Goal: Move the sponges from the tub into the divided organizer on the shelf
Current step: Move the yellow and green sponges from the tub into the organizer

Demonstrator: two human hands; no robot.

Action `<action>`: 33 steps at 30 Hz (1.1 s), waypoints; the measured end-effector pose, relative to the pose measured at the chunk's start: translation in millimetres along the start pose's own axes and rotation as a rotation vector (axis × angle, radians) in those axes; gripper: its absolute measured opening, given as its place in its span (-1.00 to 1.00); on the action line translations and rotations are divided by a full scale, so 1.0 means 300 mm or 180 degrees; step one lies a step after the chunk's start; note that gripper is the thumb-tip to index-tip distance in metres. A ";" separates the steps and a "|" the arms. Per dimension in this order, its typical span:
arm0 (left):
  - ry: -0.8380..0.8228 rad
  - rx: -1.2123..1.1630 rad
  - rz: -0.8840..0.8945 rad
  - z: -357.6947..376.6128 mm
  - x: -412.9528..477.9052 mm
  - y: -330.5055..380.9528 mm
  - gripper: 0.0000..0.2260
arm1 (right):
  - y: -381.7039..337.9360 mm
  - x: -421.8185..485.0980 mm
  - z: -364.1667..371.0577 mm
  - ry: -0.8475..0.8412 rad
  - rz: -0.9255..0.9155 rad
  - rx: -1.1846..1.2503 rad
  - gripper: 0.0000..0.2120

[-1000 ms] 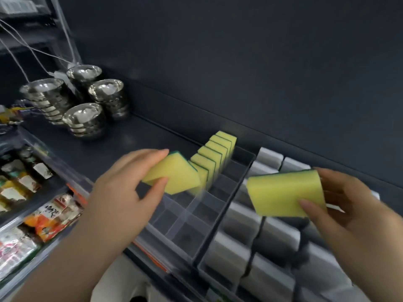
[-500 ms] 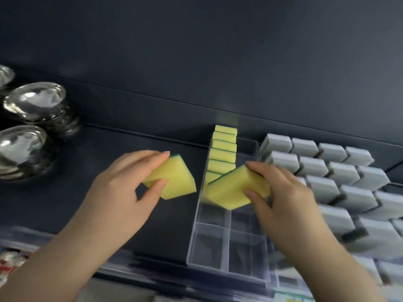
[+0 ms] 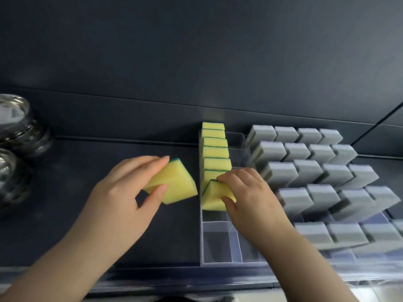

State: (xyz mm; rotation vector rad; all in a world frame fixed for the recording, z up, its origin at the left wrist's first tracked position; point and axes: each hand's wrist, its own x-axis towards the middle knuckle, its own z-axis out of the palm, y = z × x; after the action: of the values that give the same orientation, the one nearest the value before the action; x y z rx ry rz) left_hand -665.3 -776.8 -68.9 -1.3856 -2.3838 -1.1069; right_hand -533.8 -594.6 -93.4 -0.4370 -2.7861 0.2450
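Observation:
A clear divided organizer (image 3: 220, 243) stands on the dark shelf, its left column holding a row of several upright yellow sponges (image 3: 216, 152) with green backs. My right hand (image 3: 246, 195) grips another yellow sponge (image 3: 212, 198) and holds it in the left column, just in front of that row. My left hand (image 3: 128, 190) holds a second yellow sponge (image 3: 175, 185) above the shelf, a little left of the organizer. The front compartments of the organizer hold nothing. The tub is out of view.
Rows of grey sponges (image 3: 316, 175) fill a neighbouring clear organizer on the right. Stacked steel bowls (image 3: 15, 144) stand at the far left of the shelf. A dark back wall (image 3: 196, 62) rises behind everything.
My right hand has lowered its sponge into the left column against the row. The view shifted slightly right; my left hand stays beside the organizer with its sponge.

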 end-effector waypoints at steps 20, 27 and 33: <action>-0.0531 -0.0368 0.0398 0.067 0.014 0.117 -0.67 | 0.048 -0.088 -0.065 0.0940 0.0318 0.1389 -0.71; -0.0615 -0.0020 0.0492 0.176 0.015 0.146 -0.61 | 0.048 -0.108 -0.049 0.0722 -0.0004 0.1593 -0.68; -0.0564 0.0049 0.0497 0.202 0.005 0.135 -0.60 | 0.066 -0.113 0.010 0.0676 -0.0038 0.1415 -0.65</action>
State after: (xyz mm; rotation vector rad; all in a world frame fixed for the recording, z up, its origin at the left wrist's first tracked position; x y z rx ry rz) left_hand -620.8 -723.2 -90.5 -1.6963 -2.3441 -0.9608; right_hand -498.9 -587.4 -109.6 -0.3129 -2.4291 0.7482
